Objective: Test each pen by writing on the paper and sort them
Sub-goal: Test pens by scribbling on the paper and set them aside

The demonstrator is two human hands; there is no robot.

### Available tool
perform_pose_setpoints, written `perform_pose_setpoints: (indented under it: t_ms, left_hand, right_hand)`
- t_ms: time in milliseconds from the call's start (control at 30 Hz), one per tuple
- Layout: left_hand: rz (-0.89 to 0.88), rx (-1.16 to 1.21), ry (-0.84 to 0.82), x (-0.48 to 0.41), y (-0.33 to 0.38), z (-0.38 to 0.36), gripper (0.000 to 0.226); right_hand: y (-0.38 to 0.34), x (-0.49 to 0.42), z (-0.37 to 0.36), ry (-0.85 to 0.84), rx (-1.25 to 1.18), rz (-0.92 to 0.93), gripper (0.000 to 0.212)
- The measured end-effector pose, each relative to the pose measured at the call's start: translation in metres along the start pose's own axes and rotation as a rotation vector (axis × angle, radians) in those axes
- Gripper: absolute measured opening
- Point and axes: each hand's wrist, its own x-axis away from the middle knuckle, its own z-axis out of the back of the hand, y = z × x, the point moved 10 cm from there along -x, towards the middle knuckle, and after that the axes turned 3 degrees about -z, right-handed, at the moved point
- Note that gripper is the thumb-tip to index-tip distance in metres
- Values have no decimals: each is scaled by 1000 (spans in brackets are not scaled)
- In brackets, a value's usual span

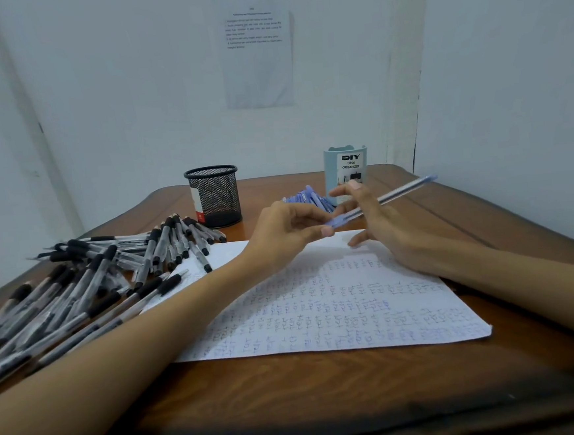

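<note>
A blue pen (397,195) hangs above the far edge of the paper (320,304), slanting up to the right. My left hand (286,231) pinches its blue capped end between thumb and fingers. My right hand (379,223) holds the barrel, its index finger raised and other fingers loosely spread. The squared paper is covered with small written marks. A big heap of black-grip pens (88,288) lies on the left of the table. Several blue pens (308,198) lie in a pile behind my hands.
A black mesh pen cup (213,195) stands at the back centre. A light blue desk organizer (345,171) stands at the back right, behind the blue pile. The wooden table (292,388) meets white walls; a printed sheet (257,48) hangs on the wall.
</note>
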Motion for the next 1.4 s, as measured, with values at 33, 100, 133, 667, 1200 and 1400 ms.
perform_pose_setpoints:
  t_ms: [33, 100, 133, 667, 1200, 1400]
  left_hand:
    - [-18, -22, 28, 1, 2, 3, 19]
    - [-54, -59, 77, 3, 8, 8, 22]
    - [-72, -75, 97, 5, 11, 9, 24]
    - [-317, -268, 109, 10, 35, 4, 16]
    - [-106, -493, 32, -9, -26, 56, 21]
    - [-90, -624, 77, -11, -29, 67, 33]
  right_hand:
    - [-1, 0, -2, -13, 31, 27, 35]
    - [0, -3, -4, -34, 55, 56, 33]
    - [1, -4, -4, -41, 59, 59, 33]
    - [7, -8, -20, -181, 222, 161, 53]
    - [-19, 8, -2, -121, 126, -35, 16]
    - [-50, -10, 22, 148, 639, 200, 10]
